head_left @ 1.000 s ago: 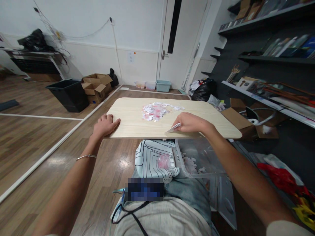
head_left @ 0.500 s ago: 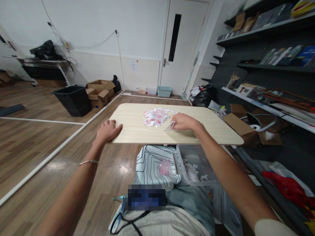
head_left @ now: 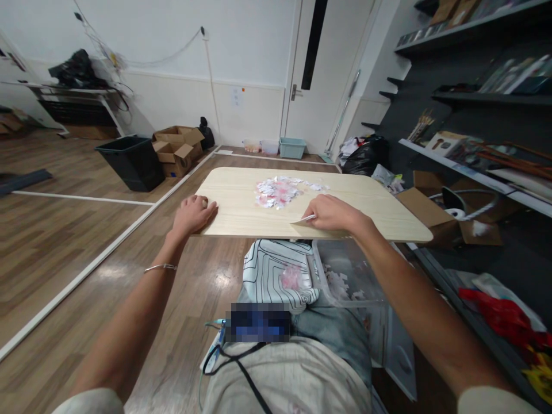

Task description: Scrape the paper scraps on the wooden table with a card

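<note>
A pale wooden tabletop [head_left: 241, 221] spans the view in front of me. My left hand [head_left: 195, 214] rests on its left edge near the front corner, fingers loosely bent and thumb apart, holding no loose thing. Pinched in my right hand [head_left: 334, 213] is a thin white card-like piece [head_left: 307, 218], its edge low against the board near the front; most of it is hidden by the fingers. Just beyond lies a heap of small white and pink pieces [head_left: 278, 192], with a few more trailing off to the right.
Below the board, a striped cloth bag [head_left: 263, 276] with pink contents sits on my lap beside a clear plastic box [head_left: 345, 282] of white pieces. A black bin [head_left: 131, 164] and cardboard boxes [head_left: 179, 146] stand left; shelves [head_left: 466, 167] line the right.
My right hand has moved toward the board's front edge with the white piece, which now tilts flatter. The whole view has shifted slightly; my left hand stays on the edge.
</note>
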`<state>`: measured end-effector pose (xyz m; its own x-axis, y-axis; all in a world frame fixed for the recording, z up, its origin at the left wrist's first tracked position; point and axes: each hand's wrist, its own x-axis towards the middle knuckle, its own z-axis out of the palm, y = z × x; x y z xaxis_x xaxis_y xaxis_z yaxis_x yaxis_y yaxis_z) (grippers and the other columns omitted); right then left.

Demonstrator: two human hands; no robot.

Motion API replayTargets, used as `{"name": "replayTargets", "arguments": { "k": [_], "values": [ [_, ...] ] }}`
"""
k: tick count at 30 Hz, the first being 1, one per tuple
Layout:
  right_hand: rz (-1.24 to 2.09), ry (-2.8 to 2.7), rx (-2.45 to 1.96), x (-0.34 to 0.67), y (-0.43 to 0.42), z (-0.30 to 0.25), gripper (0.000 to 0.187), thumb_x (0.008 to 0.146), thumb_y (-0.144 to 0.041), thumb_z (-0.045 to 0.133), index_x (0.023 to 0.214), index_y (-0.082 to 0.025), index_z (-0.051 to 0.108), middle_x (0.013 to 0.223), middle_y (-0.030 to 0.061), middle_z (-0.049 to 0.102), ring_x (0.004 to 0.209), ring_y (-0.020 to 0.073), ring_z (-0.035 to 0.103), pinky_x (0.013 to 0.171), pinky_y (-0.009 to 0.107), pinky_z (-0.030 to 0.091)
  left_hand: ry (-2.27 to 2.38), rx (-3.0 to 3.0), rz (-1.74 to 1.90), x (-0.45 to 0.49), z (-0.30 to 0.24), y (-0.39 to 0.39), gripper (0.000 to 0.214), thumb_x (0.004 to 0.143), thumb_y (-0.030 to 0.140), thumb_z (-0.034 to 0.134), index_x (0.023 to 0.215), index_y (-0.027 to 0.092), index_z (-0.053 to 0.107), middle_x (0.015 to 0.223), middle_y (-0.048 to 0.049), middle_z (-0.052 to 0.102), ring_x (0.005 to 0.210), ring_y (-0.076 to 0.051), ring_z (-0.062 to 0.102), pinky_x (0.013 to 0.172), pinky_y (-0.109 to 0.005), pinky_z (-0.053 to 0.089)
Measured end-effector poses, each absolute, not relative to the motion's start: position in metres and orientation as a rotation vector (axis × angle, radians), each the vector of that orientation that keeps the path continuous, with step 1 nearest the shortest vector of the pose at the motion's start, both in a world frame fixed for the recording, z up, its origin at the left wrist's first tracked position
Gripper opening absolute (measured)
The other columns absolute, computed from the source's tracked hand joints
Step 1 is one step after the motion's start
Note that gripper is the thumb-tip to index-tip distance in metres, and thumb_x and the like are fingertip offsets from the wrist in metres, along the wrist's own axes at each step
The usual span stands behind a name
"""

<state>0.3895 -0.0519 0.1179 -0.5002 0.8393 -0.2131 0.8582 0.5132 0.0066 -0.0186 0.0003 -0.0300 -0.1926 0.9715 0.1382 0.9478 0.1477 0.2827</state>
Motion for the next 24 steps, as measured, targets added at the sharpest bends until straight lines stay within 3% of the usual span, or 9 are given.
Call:
{"name": "replayTargets", "arguments": {
  "k": [8, 11, 15, 17, 19, 22, 24],
  "values": [
    [-0.151, 2.567, 1.486, 0.390, -0.054, 0.116, 0.022, 0.089, -0.004, 0.074, 0.079, -0.019, 0.085, 0.075, 0.0080, 0.079, 0.073, 0.0202, 0.061, 0.079, 0.038, 0.033, 2.316, 1.953, 0.424, -0.021, -0.033, 0.005, 0.076, 0.115, 0.062, 0.043, 0.168, 0.013, 0.070, 0.182, -0.0292, 0.065, 0.167, -0.051, 0.058, 0.135, -0.064, 0.053],
    [-0.187, 2.574, 1.496, 0.393, -0.054, 0.113, 0.020, 0.090, -0.006, 0.075, 0.087, -0.018, 0.091, 0.080, 0.0100, 0.083, 0.077, 0.0216, 0.066, 0.080, 0.038, 0.034, 2.318, 1.923, 0.449, -0.017, -0.026, 0.002, 0.069, 0.115, 0.058, 0.047, 0.162, 0.013, 0.072, 0.179, -0.0302, 0.066, 0.166, -0.053, 0.057, 0.135, -0.067, 0.053],
    [-0.191, 2.612, 1.476, 0.398, -0.050, 0.110, 0.017, 0.092, -0.012, 0.076, 0.089, -0.018, 0.092, 0.081, 0.0117, 0.083, 0.080, 0.0235, 0.066, 0.081, 0.039, 0.035, 2.215, 1.926, 0.865, 0.001, -0.017, -0.036, 0.050, 0.116, 0.042, 0.049, 0.150, 0.016, 0.074, 0.167, -0.0251, 0.073, 0.163, -0.043, 0.061, 0.135, -0.061, 0.056],
    [-0.181, 2.623, 1.461, 0.399, -0.046, 0.110, 0.016, 0.092, -0.014, 0.076, 0.085, -0.019, 0.089, 0.077, 0.0107, 0.080, 0.079, 0.0232, 0.063, 0.081, 0.040, 0.034, 2.150, 1.842, 1.162, 0.016, -0.022, -0.074, 0.044, 0.117, 0.046, 0.048, 0.145, 0.023, 0.073, 0.158, -0.0199, 0.077, 0.152, -0.038, 0.069, 0.125, -0.056, 0.064],
    [-0.182, 2.626, 1.454, 0.399, -0.042, 0.109, 0.015, 0.090, -0.014, 0.076, 0.081, -0.019, 0.086, 0.073, 0.0090, 0.076, 0.077, 0.0228, 0.060, 0.080, 0.040, 0.033, 2.049, 1.745, 1.243, 0.035, -0.032, -0.116, 0.038, 0.116, 0.054, 0.050, 0.129, 0.028, 0.073, 0.135, -0.0142, 0.084, 0.135, -0.035, 0.078, 0.112, -0.052, 0.068],
    [-0.179, 2.634, 1.447, 0.399, -0.039, 0.109, 0.016, 0.089, -0.013, 0.075, 0.078, -0.019, 0.084, 0.067, 0.0071, 0.070, 0.076, 0.0226, 0.057, 0.079, 0.041, 0.031, 1.903, 1.600, 0.961, 0.060, -0.052, -0.163, 0.045, 0.112, 0.074, 0.054, 0.107, 0.032, 0.071, 0.093, -0.0088, 0.082, 0.093, -0.034, 0.081, 0.081, -0.048, 0.066],
    [-0.178, 2.640, 1.439, 0.399, -0.038, 0.109, 0.017, 0.089, -0.012, 0.074, 0.078, -0.019, 0.084, 0.065, 0.0066, 0.069, 0.076, 0.0222, 0.055, 0.079, 0.040, 0.031, 1.832, 1.553, 0.752, 0.074, -0.061, -0.172, 0.051, 0.107, 0.084, 0.058, 0.105, 0.034, 0.069, 0.081, -0.0060, 0.080, 0.079, -0.034, 0.079, 0.073, -0.046, 0.060]
  ]
}}
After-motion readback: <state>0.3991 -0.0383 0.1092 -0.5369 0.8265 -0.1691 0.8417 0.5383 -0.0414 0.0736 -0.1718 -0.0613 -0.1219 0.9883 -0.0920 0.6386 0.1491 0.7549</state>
